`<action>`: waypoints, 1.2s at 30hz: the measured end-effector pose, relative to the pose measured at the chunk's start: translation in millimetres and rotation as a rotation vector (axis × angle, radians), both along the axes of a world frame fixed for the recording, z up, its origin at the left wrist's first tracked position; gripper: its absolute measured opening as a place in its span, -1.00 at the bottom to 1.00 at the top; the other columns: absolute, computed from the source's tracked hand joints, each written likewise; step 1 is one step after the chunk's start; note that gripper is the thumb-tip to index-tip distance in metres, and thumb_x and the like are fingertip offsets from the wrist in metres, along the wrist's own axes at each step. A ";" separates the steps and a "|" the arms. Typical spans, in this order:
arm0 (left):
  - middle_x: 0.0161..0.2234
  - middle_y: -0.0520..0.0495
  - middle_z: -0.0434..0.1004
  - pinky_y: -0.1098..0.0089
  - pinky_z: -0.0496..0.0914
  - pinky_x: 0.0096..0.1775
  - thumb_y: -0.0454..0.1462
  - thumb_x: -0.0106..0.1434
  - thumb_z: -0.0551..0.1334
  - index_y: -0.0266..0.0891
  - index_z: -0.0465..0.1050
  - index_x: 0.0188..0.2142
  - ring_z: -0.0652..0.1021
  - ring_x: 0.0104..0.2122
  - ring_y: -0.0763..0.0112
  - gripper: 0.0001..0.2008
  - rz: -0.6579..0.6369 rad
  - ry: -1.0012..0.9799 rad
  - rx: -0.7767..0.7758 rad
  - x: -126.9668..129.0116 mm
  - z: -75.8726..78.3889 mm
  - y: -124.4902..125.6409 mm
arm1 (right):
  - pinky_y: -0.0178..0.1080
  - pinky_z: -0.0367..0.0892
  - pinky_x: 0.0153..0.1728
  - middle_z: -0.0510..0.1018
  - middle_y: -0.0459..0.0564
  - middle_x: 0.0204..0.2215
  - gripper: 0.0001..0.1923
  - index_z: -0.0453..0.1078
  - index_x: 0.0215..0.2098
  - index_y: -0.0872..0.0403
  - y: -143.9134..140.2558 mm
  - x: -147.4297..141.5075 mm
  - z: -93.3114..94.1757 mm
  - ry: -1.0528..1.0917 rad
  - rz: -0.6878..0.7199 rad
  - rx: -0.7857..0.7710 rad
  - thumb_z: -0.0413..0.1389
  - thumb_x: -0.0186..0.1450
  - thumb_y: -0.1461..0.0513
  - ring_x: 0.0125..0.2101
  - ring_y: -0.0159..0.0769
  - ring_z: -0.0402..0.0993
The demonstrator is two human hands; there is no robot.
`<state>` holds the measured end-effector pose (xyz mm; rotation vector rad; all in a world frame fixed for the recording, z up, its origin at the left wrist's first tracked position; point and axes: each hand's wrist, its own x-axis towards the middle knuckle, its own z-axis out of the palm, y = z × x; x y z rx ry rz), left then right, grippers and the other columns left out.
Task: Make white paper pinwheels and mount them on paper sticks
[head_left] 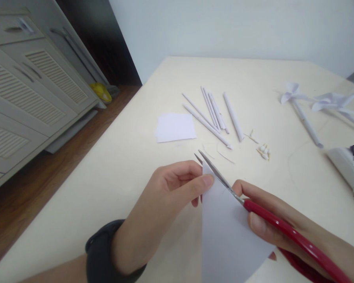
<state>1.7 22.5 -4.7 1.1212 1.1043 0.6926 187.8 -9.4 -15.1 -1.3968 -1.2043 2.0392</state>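
You have a sheet of white paper (227,232) low in the middle of the view, just above the near edge of the counter (129,169). It is thin, smooth and matte, with straight edges that narrow to a corner at the top; its long axis runs from that corner down toward you.

Your left hand (165,196) pinches the paper near its upper corner, thumb on the facing side and fingers (177,175) curled closed behind it. A black wristband (106,251) wraps that wrist.

Your right hand (283,228) is closed around the glossy red handles of a pair of scissors (253,208). The thin metal blades stand slightly apart at the tips and lie across the paper's upper right edge. The scissors' long axis slants from lower right to upper left, tips pointing away from you.

Beyond the tips, thin curled paper slivers (224,155) lie on the pale, smooth counter. Farther off sit a small stack of white paper squares (175,127), a loose row of tightly rolled paper sticks (215,116), and a few small pale bits (264,151). At far right lie two white paper pinwheels (312,102) on rolled stems.
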 end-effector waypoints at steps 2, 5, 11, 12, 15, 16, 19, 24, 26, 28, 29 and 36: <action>-0.55 0.02 0.34 0.42 0.27 -0.41 -0.20 0.18 0.15 -0.27 0.32 -0.55 0.37 -0.51 0.48 -0.77 -0.003 0.001 0.001 0.5 0.1 0.0 | -0.35 -0.06 -0.65 0.23 -0.15 -0.58 -0.55 0.20 -0.38 -0.02 -0.1 -0.1 1.6 -0.003 -0.006 -0.006 0.08 0.06 -0.18 -0.65 -0.50 0.01; -0.55 0.03 0.33 0.43 0.27 -0.41 -0.21 0.18 0.16 -0.27 0.32 -0.55 0.36 -0.51 0.49 -0.77 0.000 -0.009 0.003 1.7 0.2 0.8 | -0.35 -0.01 -0.65 0.20 -0.16 -0.61 -0.57 0.25 -0.37 -0.04 -0.1 0.5 5.1 -0.028 -0.014 -0.020 0.09 0.06 -0.17 -0.65 -0.48 0.04; -0.58 0.05 0.31 0.46 0.27 -0.43 -0.25 0.16 0.18 -0.27 0.32 -0.57 0.35 -0.53 0.52 -0.78 -0.050 -0.054 -0.006 1.2 0.8 2.7 | -0.34 0.16 -0.62 0.27 -0.11 -0.64 -0.55 0.37 -0.30 -0.06 -0.2 1.7 8.8 -0.108 -0.045 0.047 0.10 0.03 -0.18 -0.59 -0.37 0.22; -0.59 0.05 0.31 0.47 0.27 -0.44 -0.25 0.16 0.18 -0.27 0.32 -0.58 0.34 -0.54 0.52 -0.79 -0.056 -0.058 -0.005 0.9 0.9 2.6 | -0.34 0.18 -0.62 0.29 -0.11 -0.64 -0.55 0.38 -0.29 -0.06 -0.7 1.2 8.3 -0.120 -0.050 0.066 0.10 0.04 -0.17 -0.59 -0.36 0.24; -0.60 0.06 0.30 0.48 0.26 -0.45 -0.26 0.15 0.19 -0.28 0.32 -0.58 0.34 -0.54 0.53 -0.78 -0.057 -0.062 -0.002 0.4 0.9 1.8 | -0.35 0.23 -0.60 0.33 -0.10 -0.64 -0.54 0.40 -0.25 -0.07 -2.9 -0.9 6.1 -0.161 -0.096 0.096 0.10 0.05 -0.16 -0.56 -0.34 0.29; -0.61 0.06 0.29 0.48 0.26 -0.46 -0.26 0.15 0.19 -0.28 0.31 -0.59 0.33 -0.55 0.53 -0.78 -0.060 -0.063 -0.002 0.4 0.8 1.6 | -0.35 0.25 -0.58 0.34 -0.10 -0.63 -0.55 0.41 -0.25 -0.07 -3.6 -1.7 5.3 -0.169 -0.116 0.098 0.10 0.04 -0.16 -0.55 -0.34 0.31; -0.61 0.06 0.28 0.48 0.26 -0.46 -0.26 0.15 0.19 -0.28 0.31 -0.60 0.33 -0.55 0.53 -0.77 -0.058 -0.058 -0.007 0.9 0.5 1.8 | -0.34 0.30 -0.54 0.39 -0.07 -0.59 -0.56 0.42 -0.26 -0.08 -5.2 -3.1 4.4 -0.158 -0.135 0.092 0.10 0.05 -0.16 -0.50 -0.30 0.36; -0.60 0.07 0.29 0.48 0.26 -0.45 -0.27 0.15 0.19 -0.28 0.32 -0.58 0.34 -0.54 0.54 -0.79 -0.059 -0.072 -0.017 0.5 -0.2 2.5 | -0.32 0.32 -0.53 0.41 -0.06 -0.59 -0.56 0.43 -0.21 -0.09 -5.9 -2.2 6.0 -0.154 -0.120 0.063 0.09 0.07 -0.15 -0.48 -0.28 0.40; -0.60 0.07 0.29 0.49 0.26 -0.45 -0.26 0.15 0.19 -0.28 0.32 -0.58 0.33 -0.54 0.54 -0.79 -0.060 -0.075 -0.013 -0.1 -0.4 2.3 | -0.31 0.34 -0.52 0.42 -0.06 -0.60 -0.56 0.43 -0.20 -0.09 -5.8 -1.3 5.6 -0.159 -0.133 0.070 0.11 0.07 -0.14 -0.47 -0.26 0.41; -0.60 0.07 0.28 0.49 0.26 -0.45 -0.26 0.15 0.19 -0.28 0.32 -0.59 0.33 -0.54 0.55 -0.78 -0.064 -0.077 -0.008 -0.5 -0.5 2.1 | -0.30 0.34 -0.50 0.42 -0.06 -0.60 -0.56 0.43 -0.20 -0.10 -5.6 -0.3 4.0 -0.155 -0.129 0.086 0.11 0.06 -0.14 -0.46 -0.25 0.42; -0.60 0.07 0.29 0.49 0.26 -0.45 -0.26 0.16 0.19 -0.28 0.32 -0.59 0.33 -0.54 0.55 -0.78 -0.064 -0.076 -0.007 -0.6 -0.6 2.1 | -0.30 0.35 -0.50 0.43 -0.06 -0.59 -0.55 0.43 -0.20 -0.09 -5.4 0.1 3.0 -0.152 -0.121 0.095 0.11 0.06 -0.14 -0.46 -0.25 0.42; -0.60 0.06 0.30 0.48 0.26 -0.45 -0.24 0.16 0.19 -0.28 0.33 -0.58 0.34 -0.54 0.53 -0.78 -0.068 -0.069 -0.010 1.5 -1.1 4.1 | -0.32 0.33 -0.54 0.42 -0.07 -0.60 -0.55 0.43 -0.21 -0.08 -5.3 0.4 2.1 -0.156 -0.111 0.105 0.11 0.06 -0.14 -0.49 -0.28 0.42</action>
